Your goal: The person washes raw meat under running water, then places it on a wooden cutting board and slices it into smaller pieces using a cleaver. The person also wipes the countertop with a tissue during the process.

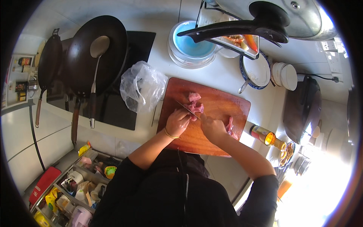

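Observation:
On a brown wooden cutting board point(216, 100) lie pieces of raw meat point(194, 97). My right hand point(213, 126) grips a knife whose thin blade point(184, 106) slants up and left across the meat; the handle is hidden in my fingers. With bent fingers, my left hand point(178, 123) presses on meat just below the blade, and that piece is mostly covered. More meat, a reddish strip point(230, 126), rests near the board's right edge, partly behind my right hand.
A crumpled plastic bag point(143, 88) sits left of the board. Further left, a wok point(82, 56) and ladle are over a black cooktop point(122, 110). Blue bowls point(189, 42) stand behind, a bottle point(262, 134) at right. An open drawer point(82, 203) with several packages is lower left.

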Tool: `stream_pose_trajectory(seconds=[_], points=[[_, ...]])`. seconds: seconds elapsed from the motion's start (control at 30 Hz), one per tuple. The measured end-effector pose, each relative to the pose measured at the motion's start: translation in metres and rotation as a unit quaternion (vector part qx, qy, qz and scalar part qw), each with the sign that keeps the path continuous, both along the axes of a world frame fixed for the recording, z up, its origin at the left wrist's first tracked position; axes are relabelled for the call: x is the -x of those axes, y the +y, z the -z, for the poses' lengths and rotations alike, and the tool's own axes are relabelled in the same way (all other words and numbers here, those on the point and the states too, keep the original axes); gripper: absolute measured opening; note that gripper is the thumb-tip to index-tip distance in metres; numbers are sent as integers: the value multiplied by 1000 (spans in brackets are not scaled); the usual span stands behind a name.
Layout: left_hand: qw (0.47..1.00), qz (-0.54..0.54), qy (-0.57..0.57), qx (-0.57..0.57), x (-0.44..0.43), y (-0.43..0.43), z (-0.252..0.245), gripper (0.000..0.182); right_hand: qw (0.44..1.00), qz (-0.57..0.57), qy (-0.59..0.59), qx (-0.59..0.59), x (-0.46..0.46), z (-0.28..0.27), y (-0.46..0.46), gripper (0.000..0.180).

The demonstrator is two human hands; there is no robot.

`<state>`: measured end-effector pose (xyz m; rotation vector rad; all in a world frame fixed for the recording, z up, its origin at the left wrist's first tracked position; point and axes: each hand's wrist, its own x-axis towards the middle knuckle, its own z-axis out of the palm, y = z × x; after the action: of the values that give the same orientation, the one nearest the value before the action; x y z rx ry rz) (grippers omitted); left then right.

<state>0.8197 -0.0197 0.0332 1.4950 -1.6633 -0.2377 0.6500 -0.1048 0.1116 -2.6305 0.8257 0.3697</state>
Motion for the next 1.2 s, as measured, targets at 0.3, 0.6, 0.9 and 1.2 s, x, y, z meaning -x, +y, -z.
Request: stream_pose_trajectory(seconds=[0.3, 0.6, 0.9, 1.2], points=[[999, -5, 39, 8, -3, 4, -16, 16, 983, 141, -109, 36, -7, 11, 4, 19], [999, -13, -20, 40, 1, 6, -17, 23, 998, 14, -17, 52, 29, -41, 18, 13], [1000, -5, -16, 3, -2, 12, -14, 28, 992, -48, 100, 57, 19, -57, 14, 14], [999, -26, -43, -16, 1, 14, -2, 19, 995, -44, 91, -2, 2, -37, 4, 15]])
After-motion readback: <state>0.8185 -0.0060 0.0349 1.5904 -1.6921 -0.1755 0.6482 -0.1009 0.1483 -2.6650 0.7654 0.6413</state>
